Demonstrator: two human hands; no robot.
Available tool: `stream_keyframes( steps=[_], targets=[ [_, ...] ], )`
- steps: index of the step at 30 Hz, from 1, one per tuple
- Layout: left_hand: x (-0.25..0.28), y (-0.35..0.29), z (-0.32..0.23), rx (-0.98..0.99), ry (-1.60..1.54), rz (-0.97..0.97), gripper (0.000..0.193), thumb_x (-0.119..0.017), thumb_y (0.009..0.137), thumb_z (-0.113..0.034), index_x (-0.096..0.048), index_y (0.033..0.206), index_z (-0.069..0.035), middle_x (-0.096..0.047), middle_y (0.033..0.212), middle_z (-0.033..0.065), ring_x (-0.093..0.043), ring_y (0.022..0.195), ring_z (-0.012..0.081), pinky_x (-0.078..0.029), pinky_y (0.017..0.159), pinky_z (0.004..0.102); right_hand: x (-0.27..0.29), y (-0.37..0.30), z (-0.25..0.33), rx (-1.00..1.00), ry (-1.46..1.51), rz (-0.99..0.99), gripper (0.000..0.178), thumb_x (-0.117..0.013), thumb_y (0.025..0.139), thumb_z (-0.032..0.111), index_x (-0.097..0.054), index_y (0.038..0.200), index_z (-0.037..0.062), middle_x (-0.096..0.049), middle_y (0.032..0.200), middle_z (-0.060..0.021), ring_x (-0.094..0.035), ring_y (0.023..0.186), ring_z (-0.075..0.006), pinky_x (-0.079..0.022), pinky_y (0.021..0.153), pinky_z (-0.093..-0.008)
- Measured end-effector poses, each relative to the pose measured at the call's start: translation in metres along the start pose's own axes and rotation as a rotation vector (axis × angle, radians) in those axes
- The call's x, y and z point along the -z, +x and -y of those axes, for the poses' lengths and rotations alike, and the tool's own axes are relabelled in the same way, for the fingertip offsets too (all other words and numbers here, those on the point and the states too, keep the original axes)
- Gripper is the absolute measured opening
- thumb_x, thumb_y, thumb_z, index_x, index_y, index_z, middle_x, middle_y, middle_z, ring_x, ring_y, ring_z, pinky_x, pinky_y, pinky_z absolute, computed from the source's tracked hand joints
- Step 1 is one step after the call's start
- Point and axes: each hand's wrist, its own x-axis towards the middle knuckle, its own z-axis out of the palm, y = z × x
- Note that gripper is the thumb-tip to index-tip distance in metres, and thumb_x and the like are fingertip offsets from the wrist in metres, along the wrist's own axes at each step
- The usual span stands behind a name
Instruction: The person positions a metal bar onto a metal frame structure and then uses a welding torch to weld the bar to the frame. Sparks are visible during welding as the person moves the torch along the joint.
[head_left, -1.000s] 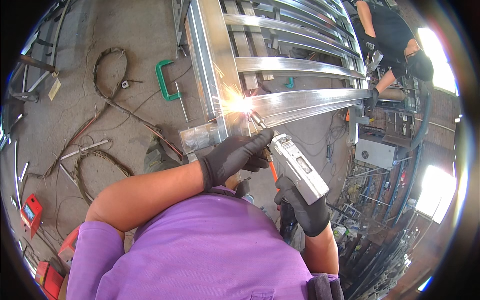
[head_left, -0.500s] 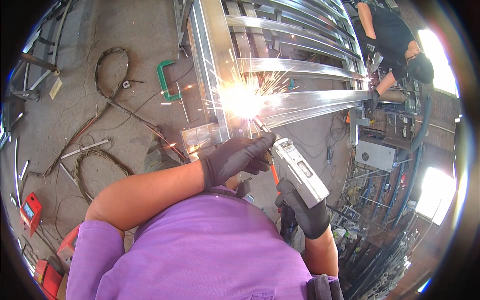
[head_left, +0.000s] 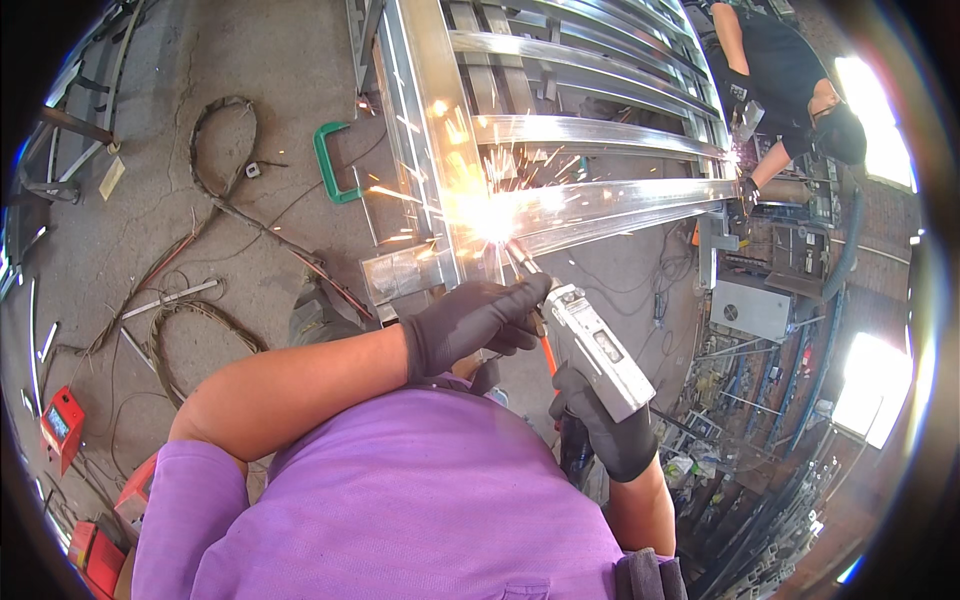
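Observation:
A silver welding gun (head_left: 600, 350) slants up and to the left, its nozzle tip at a bright glare with sparks. My right hand (head_left: 612, 428), in a dark glove, is closed round the gun's rear grip. My left hand (head_left: 470, 325), gloved too, reaches across from the left with its fingers closed at the gun's front end, just behind the nozzle. The glare lies where a flat metal bar (head_left: 630, 200) meets the wide upright beam (head_left: 440, 110) of a metal frame. Glare hides the joint itself.
Another person (head_left: 775, 80) works at the frame's far right side, with a smaller glare there. A green C-clamp (head_left: 325, 165) and a looped cable (head_left: 200, 150) lie on the floor at left. Red machines (head_left: 62, 425) stand lower left; a grey box (head_left: 750, 308) is at right.
The glare has shrunk and its sparks now spray more to the left and up the beam. The gun has shifted very slightly; both hands keep their hold.

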Motion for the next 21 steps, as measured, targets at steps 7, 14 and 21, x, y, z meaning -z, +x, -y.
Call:
stream_keyframes(
  steps=[7,14,21],
  targets=[
    [-0.0007,-0.0007,0.0038,-0.008,-0.005,0.020,0.075,-0.052,0.102,-0.076,-0.074,0.106,-0.004,-0.073,0.101,0.0086,-0.069,0.097,0.0188,-0.057,0.095,0.0349,-0.0027,-0.0037,-0.0040,0.014,0.051,-0.014,0.033,-0.069,0.101,0.012,-0.065,0.130,-0.0027,-0.071,0.098,-0.0054,-0.069,0.082,-0.0129,-0.056,0.073,-0.0306],
    [0.0010,-0.0021,0.0046,-0.016,-0.023,0.051,0.075,-0.057,0.101,-0.074,-0.072,0.114,-0.002,-0.073,0.109,0.0095,-0.071,0.104,0.0197,-0.057,0.099,0.0346,-0.0041,-0.0049,-0.0012,-0.048,0.054,-0.045,0.041,-0.073,0.101,0.015,-0.063,0.138,-0.0009,-0.072,0.089,-0.0049,-0.067,0.079,-0.0111,-0.054,0.071,-0.0297],
    [-0.0007,0.0006,0.0074,0.006,0.046,0.025,0.077,-0.052,0.102,-0.076,-0.076,0.108,-0.003,-0.075,0.106,0.0113,-0.073,0.103,0.0210,-0.057,0.096,0.0351,-0.0044,-0.0074,-0.0044,-0.051,0.054,-0.034,0.039,-0.070,0.103,0.014,-0.062,0.137,-0.0019,-0.072,0.092,-0.0053,-0.067,0.080,-0.0111,-0.055,0.071,-0.0297]
  ],
)
